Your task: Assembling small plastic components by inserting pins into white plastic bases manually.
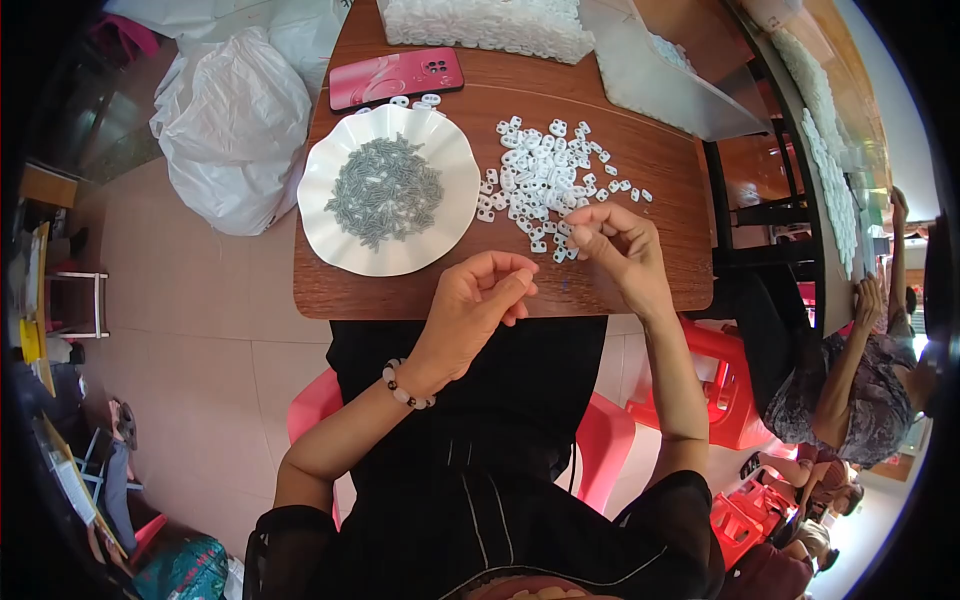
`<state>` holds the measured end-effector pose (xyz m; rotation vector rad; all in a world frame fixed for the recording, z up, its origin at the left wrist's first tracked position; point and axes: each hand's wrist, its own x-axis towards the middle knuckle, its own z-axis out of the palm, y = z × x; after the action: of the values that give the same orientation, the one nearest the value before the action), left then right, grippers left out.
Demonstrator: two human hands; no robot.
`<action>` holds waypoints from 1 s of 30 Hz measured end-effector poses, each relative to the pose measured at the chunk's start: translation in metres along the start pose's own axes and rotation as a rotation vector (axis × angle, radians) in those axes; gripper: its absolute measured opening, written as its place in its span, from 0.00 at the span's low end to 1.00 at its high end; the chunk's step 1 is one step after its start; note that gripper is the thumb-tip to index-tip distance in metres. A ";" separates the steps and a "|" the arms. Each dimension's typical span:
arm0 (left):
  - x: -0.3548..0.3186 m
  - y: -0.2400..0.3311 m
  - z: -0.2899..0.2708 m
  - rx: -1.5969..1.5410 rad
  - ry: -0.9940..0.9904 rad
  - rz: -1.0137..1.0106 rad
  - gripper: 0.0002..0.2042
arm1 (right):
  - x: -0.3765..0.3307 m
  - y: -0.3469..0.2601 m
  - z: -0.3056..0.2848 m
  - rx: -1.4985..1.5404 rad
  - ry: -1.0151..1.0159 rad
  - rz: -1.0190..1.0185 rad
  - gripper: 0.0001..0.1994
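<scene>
A pile of small white plastic pieces [545,170], each with two holes, is spread on the brown wooden table [390,295]. My right hand [630,260] is at the near right edge of this pile, thumb and forefinger closed in a pinch. Whether a piece is between those fingertips I cannot make out. Over the table's front edge, my left hand [475,315] has its thumb pressed to the curled fingers; anything held there is too small or hidden. Left of the pile, a white wavy-rimmed plate [318,205] bears a heap of small grey translucent rods [385,190].
Behind the plate lies a pink phone [395,78]. White pieces are stacked in a block [490,25] at the back, beside a translucent plastic bin [670,95]. A large white bag [235,130] stands left of the table. Another person [860,390] works at the right, near red stools [725,380].
</scene>
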<state>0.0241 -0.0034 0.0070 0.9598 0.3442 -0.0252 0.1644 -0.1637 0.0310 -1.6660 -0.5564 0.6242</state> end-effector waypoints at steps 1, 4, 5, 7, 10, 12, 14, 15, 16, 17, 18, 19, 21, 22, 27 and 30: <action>-0.002 0.003 0.001 0.016 -0.006 0.005 0.09 | -0.003 -0.005 0.003 0.005 -0.009 -0.001 0.08; -0.009 0.020 0.002 0.063 0.002 0.031 0.09 | -0.009 -0.010 0.009 -0.045 -0.027 -0.001 0.08; -0.010 0.027 0.003 0.093 0.003 0.049 0.09 | -0.010 -0.007 0.007 -0.059 -0.005 -0.017 0.08; -0.010 0.040 -0.005 0.280 0.022 0.143 0.10 | -0.011 -0.002 0.002 -0.072 0.026 -0.033 0.07; -0.003 0.052 -0.039 0.696 0.268 0.462 0.09 | -0.003 0.004 0.006 -0.058 0.024 -0.078 0.07; 0.002 0.072 -0.059 1.059 0.391 0.469 0.10 | 0.001 0.007 0.011 -0.147 0.006 -0.078 0.06; 0.008 0.082 -0.076 1.078 0.433 0.417 0.09 | 0.006 0.004 0.019 -0.287 0.004 -0.181 0.05; 0.011 0.084 -0.084 1.099 0.416 0.385 0.09 | 0.010 0.003 0.021 -0.343 -0.007 -0.194 0.05; 0.011 0.083 -0.089 1.107 0.420 0.384 0.09 | 0.015 -0.002 0.028 -0.335 -0.009 -0.198 0.05; 0.012 0.080 -0.094 1.052 0.396 0.425 0.09 | 0.019 -0.012 0.035 -0.402 -0.019 -0.189 0.06; 0.013 0.079 -0.097 0.996 0.373 0.466 0.08 | 0.025 -0.020 0.042 -0.469 -0.029 -0.180 0.06; 0.011 0.079 -0.096 0.999 0.375 0.466 0.08 | 0.033 -0.024 0.049 -0.551 -0.019 -0.272 0.07; 0.009 0.075 -0.084 0.658 0.287 0.348 0.07 | 0.057 -0.029 0.055 -0.677 -0.047 -0.433 0.08; 0.006 0.073 -0.084 0.659 0.295 0.348 0.07 | 0.072 -0.030 0.061 -0.791 -0.091 -0.598 0.08; -0.007 0.062 -0.075 0.423 0.246 0.239 0.08 | 0.127 -0.022 0.083 -0.916 -0.076 -0.741 0.05; -0.012 0.057 -0.078 0.364 0.223 0.215 0.08 | 0.147 -0.018 0.092 -1.079 -0.138 -0.799 0.05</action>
<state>0.0009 0.0904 0.0149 1.3615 0.4492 0.2235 0.2115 0.0038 0.0205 -2.1125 -1.7544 -0.2370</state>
